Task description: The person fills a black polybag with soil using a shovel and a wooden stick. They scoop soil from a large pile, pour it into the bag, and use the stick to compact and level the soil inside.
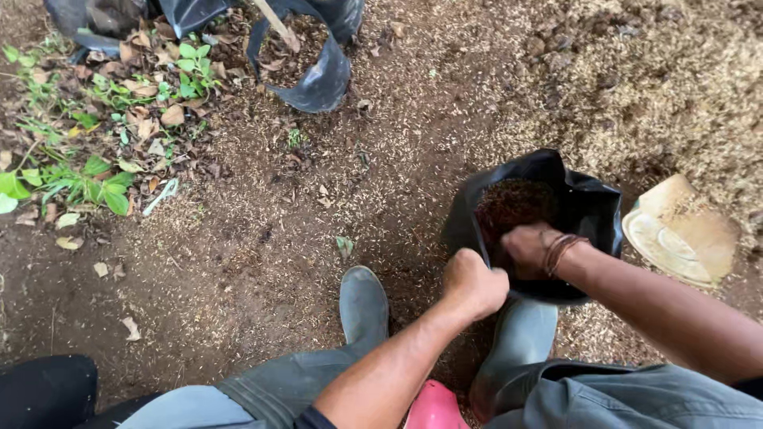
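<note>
Filling step: left hand (474, 283) pinches the black grow bag's (584, 208) rim; right hand (530, 248) presses soil (513, 205) inside, its grip unclear. More firming seems needed.

left hand (474, 283): closed fist, forearm reaching forward | right hand (531, 249): fingers curled in a downward grip, wrist bent
</note>
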